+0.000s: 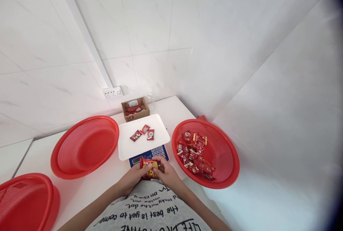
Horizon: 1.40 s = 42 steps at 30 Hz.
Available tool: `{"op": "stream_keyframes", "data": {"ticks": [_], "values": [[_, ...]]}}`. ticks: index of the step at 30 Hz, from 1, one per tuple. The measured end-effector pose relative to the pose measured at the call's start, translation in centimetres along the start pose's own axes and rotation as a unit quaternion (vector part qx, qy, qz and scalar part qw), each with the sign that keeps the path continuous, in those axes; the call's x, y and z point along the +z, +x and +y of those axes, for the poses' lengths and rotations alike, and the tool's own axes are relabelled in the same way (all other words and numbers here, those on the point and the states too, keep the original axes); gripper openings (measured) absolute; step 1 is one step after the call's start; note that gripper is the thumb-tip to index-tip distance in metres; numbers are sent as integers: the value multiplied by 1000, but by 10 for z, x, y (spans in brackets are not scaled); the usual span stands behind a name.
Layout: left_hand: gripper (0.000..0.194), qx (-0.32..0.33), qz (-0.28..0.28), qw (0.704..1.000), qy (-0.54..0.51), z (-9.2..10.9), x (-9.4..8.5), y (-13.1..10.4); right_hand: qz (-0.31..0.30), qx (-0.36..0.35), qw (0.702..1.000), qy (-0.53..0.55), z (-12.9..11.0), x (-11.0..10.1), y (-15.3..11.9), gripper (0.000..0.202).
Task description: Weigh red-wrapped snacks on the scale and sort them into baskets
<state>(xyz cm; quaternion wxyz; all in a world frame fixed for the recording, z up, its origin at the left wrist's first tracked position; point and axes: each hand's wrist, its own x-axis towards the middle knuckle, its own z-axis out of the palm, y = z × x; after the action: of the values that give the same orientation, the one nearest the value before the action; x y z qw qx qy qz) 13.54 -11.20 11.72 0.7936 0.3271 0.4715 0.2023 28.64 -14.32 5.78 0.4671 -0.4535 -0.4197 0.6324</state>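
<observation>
You hold a snack packet over the scale's keypad.
Both hands, left hand (134, 178) and right hand (166, 174), pinch the red-and-gold packet (148, 164) in their fingers at lower centre; next, set it gently on the white scale tray (128, 145).

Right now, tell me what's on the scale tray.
Three red packets lie on the white tray, close together near its middle. Below the tray only the keypad shows; the hands, holding another packet, cover part of the scale's front.

Scale (143, 139) sits between two baskets (85, 146) (205, 152), box (135, 109) behind.
</observation>
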Motion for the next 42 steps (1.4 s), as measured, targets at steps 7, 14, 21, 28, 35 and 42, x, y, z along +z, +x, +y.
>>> {"op": "stream_keyframes", "data": {"ticks": [7,14,21,28,35,42], "values": [[53,-2,23,1000,-18,-3,-3,1,20,22,996,79,5,-1,0,53],[53,1,26,998,-53,-1,1,1,47,45,986,155,3,-1,0,61],[45,-5,51,997,-57,-6,-1,2,21,44,994,95,2,0,-2,61],[35,1,50,995,-84,-6,-8,6,8,57,998,-2,-3,3,-2,68],[26,5,61,992,-111,-2,-10,8,-53,33,997,-54,-7,6,-8,68],[29,-13,80,985,-154,-1,-13,4,46,24,986,-161,-30,-40,-9,45]]}}
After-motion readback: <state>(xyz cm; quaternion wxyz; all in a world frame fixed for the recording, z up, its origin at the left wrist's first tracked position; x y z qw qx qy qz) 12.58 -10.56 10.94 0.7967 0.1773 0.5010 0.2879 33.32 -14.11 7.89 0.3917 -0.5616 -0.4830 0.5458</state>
